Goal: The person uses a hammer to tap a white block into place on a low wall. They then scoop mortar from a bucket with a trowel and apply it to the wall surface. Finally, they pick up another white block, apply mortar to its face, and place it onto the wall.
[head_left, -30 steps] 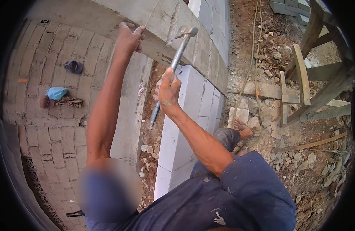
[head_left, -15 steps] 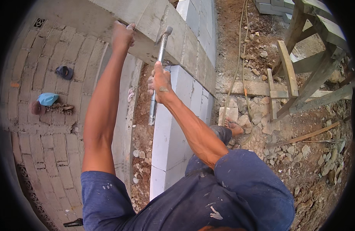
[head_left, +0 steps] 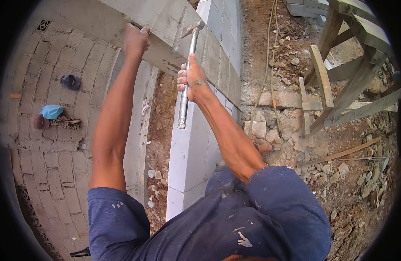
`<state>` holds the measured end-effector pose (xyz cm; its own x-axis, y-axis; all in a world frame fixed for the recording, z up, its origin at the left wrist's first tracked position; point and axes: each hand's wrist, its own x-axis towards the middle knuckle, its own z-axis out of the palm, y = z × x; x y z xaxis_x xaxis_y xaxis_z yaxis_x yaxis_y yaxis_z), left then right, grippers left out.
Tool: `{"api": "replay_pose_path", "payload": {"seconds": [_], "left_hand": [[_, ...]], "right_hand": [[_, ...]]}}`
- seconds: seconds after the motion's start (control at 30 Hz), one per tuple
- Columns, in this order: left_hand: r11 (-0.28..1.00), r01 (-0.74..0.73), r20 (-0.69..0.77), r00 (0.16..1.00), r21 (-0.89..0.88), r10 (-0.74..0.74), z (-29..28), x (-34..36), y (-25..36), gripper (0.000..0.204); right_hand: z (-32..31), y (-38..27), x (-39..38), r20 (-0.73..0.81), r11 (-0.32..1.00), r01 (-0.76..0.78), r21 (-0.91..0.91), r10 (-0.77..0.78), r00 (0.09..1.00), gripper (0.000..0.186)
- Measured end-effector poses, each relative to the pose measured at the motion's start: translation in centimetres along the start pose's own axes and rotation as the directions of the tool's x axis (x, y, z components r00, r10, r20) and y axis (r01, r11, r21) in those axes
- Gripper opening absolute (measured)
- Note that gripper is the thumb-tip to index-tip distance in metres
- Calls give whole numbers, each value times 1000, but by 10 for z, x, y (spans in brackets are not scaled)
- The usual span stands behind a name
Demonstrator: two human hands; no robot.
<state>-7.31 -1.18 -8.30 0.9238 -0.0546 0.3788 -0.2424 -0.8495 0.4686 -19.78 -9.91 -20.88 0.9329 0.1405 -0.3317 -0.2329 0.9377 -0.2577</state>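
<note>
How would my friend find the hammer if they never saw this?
Find the grey concrete wall slanting across the top. Near it, the person's right hand grips the hammer. Its long, silvery metal shaft sets it apart from the chunky white blocks nearby.

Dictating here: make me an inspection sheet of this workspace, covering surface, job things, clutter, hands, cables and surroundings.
Surface: grey concrete beam, dusty-looking
Job's things: metal-handled hammer, its head seen over the beam, contact unclear
Clutter: dark cap and light-blue item on grey blockwork
Hands: left hand at the beam, hold unclear; right hand closed round the hammer
Cables: long line along the ground, cable or hose unclear
Surroundings: white blocks, timber frame, rubble
</note>
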Motion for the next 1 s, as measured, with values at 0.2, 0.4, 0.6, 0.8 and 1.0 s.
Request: {"api": "replay_pose_path", "payload": {"seconds": [0.2, 0.4, 0.6, 0.8, 1.0], "left_hand": [[997, -3, -54, 999, -74, -1, 9, -4, 0, 37], [999, 47, -49, 998, -24, -48, 3, 0, 3, 39], [998, 33, -25, 999, -49, -34, 5, -5, 0, 39], [999, 12, -5, 1000, -48, -13, 4, 3, 4, 39], [998, 22, -32, 999, -63, -24, 3, -3, -5, 39]], "right_hand": [[0, -46, -12, -129, 630, 758, 170, -748, 651, 56], [2, 3, 34, 92, 993, -37, 109, 27, 995, 54], [-3, -44, -12, -119, 773, 624, 115, -613, 781, 55], [9, 29, 29, 84, 985, -107, 137, 96, 992, 54], [-10, -44, -19, 2, 863, 482, 151, -488, 873, 56]]}}
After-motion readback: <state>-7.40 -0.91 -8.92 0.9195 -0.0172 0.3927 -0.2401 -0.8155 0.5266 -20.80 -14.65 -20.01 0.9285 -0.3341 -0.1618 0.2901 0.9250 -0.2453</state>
